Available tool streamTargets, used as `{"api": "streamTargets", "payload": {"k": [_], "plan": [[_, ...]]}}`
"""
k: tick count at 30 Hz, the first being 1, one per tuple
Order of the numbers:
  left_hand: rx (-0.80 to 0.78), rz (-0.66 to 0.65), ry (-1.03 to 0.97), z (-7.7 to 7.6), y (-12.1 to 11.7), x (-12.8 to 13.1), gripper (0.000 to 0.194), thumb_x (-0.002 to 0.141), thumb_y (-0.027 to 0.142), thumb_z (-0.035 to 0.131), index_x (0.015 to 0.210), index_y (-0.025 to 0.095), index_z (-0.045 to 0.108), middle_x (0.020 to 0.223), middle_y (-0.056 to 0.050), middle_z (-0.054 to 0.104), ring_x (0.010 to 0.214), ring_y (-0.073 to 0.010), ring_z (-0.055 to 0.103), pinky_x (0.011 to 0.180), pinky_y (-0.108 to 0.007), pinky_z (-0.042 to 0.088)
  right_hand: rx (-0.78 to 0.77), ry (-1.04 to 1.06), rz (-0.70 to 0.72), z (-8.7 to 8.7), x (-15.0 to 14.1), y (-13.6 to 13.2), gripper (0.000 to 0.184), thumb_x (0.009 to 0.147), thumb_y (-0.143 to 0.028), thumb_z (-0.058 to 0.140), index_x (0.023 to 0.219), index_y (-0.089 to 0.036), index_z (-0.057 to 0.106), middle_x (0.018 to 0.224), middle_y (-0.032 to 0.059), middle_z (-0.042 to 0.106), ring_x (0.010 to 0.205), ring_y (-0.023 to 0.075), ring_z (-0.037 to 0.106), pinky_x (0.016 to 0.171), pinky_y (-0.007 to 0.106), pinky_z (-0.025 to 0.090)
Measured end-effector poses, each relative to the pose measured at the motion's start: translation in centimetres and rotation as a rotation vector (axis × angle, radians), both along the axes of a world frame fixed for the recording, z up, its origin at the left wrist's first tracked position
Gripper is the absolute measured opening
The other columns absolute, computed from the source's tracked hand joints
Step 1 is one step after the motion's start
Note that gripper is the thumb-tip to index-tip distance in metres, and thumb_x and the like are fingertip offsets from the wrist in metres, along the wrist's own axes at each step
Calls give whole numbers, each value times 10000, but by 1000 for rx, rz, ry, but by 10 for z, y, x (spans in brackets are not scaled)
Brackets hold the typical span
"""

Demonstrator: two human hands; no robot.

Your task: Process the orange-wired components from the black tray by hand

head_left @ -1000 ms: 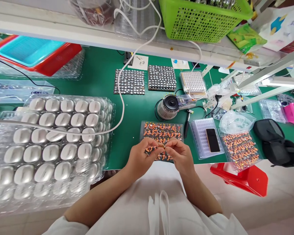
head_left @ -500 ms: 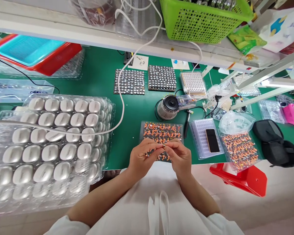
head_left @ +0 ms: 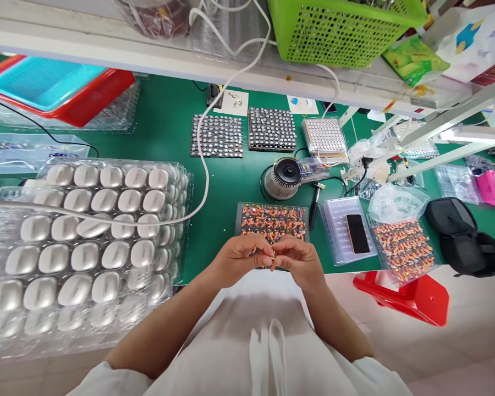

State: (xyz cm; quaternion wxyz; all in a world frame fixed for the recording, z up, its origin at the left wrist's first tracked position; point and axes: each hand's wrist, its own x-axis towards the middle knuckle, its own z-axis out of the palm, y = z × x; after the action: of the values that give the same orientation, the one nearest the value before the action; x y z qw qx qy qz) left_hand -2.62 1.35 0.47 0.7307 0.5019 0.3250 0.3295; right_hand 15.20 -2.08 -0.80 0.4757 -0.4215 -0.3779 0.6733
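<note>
My left hand (head_left: pixel 241 260) and my right hand (head_left: pixel 300 262) meet at the fingertips over the front edge of the green bench. Pinched between both sets of fingers is a small orange part (head_left: pixel 273 263), mostly covered, so its exact kind is unclear. Directly behind my hands lies a clear tray of orange parts (head_left: pixel 274 220), set in rows with silvery and yellow bits; my fingers hide its near rows. A hammer (head_left: pixel 314 206) lies to the right of this tray. Beyond it stands a round grey device with a black top (head_left: pixel 286 177).
Stacked clear trays of silver-white cases (head_left: pixel 84 231) fill the left. At right are pale plastic trays (head_left: pixel 338 231) with a phone (head_left: pixel 358 234), another orange-part tray (head_left: pixel 404 250), a black case (head_left: pixel 464 236) and a red stool (head_left: pixel 421 300). A white cable (head_left: pixel 208 181) hangs across the bench.
My hands have lowered slightly towards my body, and their fingers have turned. An orange part now shows below the fingertips, where only a small sliver showed before.
</note>
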Motion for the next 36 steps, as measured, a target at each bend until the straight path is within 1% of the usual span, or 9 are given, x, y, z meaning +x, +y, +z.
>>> {"api": "streamTargets", "payload": {"k": [3,6,15,18,20,23,25,29,36], "plan": [[-266,-19,-105,-7,-1,2,232,666,375,777,706,176,665,677,-28,631,632,-172,617,628,-337,519,-58,67,44,0,-1,1,311,638,-247,817,932,-276,720,726,-9,626,626,150,581,535,316,566],[-393,-14,-122,-16,-1,3,232,610,336,820,692,167,684,630,-18,650,581,-150,601,593,-315,504,-122,105,106,-3,-1,1,378,619,-212,825,973,-254,700,748,-11,643,654,154,600,613,359,589],[-399,-117,-87,-16,0,5,212,655,302,785,815,173,734,758,-43,710,694,-172,643,678,-328,508,-223,251,200,-11,3,4,492,602,-153,824,1046,-243,632,858,-6,639,763,169,625,677,409,601],[-431,-131,-69,-17,0,14,250,629,313,796,777,158,668,737,-30,682,673,-166,631,654,-315,497,-257,264,211,-19,10,3,594,566,-155,843,1103,-259,612,838,-17,619,752,163,606,668,400,594],[-456,-86,-51,-25,1,23,338,582,318,819,719,166,550,702,1,626,630,-138,592,592,-274,467,-248,235,169,-29,16,-1,602,558,-172,850,1107,-265,621,776,-36,592,701,135,579,663,356,580],[-407,3,113,-49,4,37,477,554,370,820,678,198,393,606,72,475,535,-86,466,493,-212,360,-193,85,82,-49,26,-6,345,639,-263,808,962,-225,694,741,-22,593,678,122,572,651,285,535],[-306,67,302,-70,6,45,480,569,422,796,668,201,382,573,91,404,511,-76,386,484,-208,306,-148,-119,9,-63,37,-5,203,679,-328,770,824,-196,717,768,7,631,716,137,592,664,271,511],[-198,151,546,-101,8,54,442,599,513,745,672,194,447,572,78,420,527,-96,377,516,-230,290,-173,-560,-173,-95,74,13,251,675,-396,734,776,-167,717,776,33,690,740,164,619,691,270,494],[-283,164,461,-110,10,47,435,634,534,720,769,183,501,662,41,525,603,-117,481,575,-234,357,-289,-778,-314,-151,141,64,301,757,-385,660,841,-97,682,741,52,686,641,155,599,608,262,480]]}}
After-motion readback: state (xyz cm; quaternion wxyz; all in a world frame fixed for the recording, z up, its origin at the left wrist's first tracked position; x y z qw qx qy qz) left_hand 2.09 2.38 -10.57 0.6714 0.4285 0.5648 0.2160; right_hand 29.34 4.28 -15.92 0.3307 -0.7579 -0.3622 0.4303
